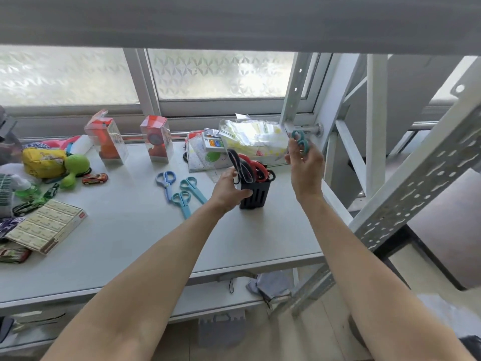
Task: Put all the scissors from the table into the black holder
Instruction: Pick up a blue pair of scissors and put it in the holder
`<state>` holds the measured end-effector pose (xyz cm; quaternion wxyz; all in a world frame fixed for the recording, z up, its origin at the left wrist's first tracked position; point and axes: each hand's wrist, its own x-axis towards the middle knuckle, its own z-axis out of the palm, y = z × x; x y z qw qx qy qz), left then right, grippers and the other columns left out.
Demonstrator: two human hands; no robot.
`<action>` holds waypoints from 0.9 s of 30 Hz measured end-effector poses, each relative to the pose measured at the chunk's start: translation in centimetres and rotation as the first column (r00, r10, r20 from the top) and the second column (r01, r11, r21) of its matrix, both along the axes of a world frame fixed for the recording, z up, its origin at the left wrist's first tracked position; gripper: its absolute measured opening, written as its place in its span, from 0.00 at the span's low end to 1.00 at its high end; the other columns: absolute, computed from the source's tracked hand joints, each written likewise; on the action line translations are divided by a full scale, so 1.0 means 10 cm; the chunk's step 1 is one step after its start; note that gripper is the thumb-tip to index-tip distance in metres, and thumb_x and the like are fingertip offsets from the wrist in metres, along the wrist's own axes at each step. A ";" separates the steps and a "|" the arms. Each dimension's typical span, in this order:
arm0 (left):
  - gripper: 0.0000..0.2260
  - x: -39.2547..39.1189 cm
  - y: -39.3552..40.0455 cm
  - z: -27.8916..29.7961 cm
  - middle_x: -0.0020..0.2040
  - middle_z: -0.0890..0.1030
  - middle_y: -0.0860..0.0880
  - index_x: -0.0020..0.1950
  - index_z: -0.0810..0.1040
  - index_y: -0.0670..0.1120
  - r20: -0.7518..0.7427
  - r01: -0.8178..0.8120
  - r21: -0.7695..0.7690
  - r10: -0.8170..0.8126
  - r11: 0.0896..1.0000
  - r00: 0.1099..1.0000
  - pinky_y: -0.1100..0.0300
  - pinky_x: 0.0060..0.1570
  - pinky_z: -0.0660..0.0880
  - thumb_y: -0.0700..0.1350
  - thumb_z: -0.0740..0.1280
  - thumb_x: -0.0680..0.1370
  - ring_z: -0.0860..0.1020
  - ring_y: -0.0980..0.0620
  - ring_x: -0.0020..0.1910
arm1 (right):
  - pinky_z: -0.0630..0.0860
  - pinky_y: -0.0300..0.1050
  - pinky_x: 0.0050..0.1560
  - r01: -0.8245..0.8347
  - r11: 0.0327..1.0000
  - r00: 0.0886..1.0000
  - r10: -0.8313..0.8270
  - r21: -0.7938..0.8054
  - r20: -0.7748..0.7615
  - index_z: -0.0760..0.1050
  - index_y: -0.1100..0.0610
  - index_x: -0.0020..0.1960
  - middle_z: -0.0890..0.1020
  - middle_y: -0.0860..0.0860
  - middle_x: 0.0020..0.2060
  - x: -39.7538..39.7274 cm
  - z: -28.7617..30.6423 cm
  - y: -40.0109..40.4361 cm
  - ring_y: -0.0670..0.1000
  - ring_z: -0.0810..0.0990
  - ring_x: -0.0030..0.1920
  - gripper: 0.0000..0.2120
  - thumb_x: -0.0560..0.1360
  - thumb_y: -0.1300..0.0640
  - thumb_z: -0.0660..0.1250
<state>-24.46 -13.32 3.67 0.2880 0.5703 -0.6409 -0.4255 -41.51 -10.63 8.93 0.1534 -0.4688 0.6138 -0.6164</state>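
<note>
Teal-handled scissors (299,142) pinched in my right hand (304,165) need lowering, blades first, into the slotted black plastic holder (253,195) my left hand (230,190) grips below.

A pale grey table (145,238) below a frosted window carries a black holder (253,195) stuffed with scissors, three blue scissors (179,192) lying loose to its left, two clear toy boxes (130,138), toy cars (95,179), a green plush (74,169), a flat printed box (48,225) and bagged stationery (250,138).
</note>
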 end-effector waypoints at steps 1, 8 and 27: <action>0.28 -0.02 0.01 0.01 0.69 0.74 0.45 0.70 0.70 0.46 -0.007 -0.011 -0.008 0.011 1.000 1.000 0.43 0.57 0.79 0.40 0.74 0.72 0.75 0.42 0.65 | 0.80 0.61 0.46 -0.041 0.998 0.997 0.043 0.039 -0.059 0.79 0.56 0.47 0.82 0.58 0.40 -0.01 0.01 -0.05 0.59 0.81 0.40 0.18 0.77 0.42 0.63; 0.24 -0.04 -0.01 0.03 0.64 0.77 0.45 0.66 0.72 0.45 -0.029 -0.036 -0.008 0.036 0.999 0.999 0.42 0.59 0.77 0.38 0.74 0.71 0.77 0.43 0.62 | 0.68 0.39 0.37 -0.191 0.940 0.887 0.289 0.284 -0.359 0.80 0.60 0.53 0.78 0.50 0.37 0.03 -0.07 -0.12 0.50 0.74 0.38 0.10 0.78 0.55 0.67; 0.28 0.17 0.05 -0.10 0.67 0.76 0.44 0.73 0.70 0.45 -0.022 -0.065 -0.057 0.064 0.996 0.998 0.44 0.60 0.77 0.42 0.72 0.73 0.79 0.42 0.60 | 0.77 0.52 0.51 -0.034 0.980 0.993 0.055 0.194 -0.104 0.81 0.58 0.49 0.82 0.54 0.44 0.20 -0.31 0.12 0.53 0.79 0.45 0.20 0.83 0.49 0.53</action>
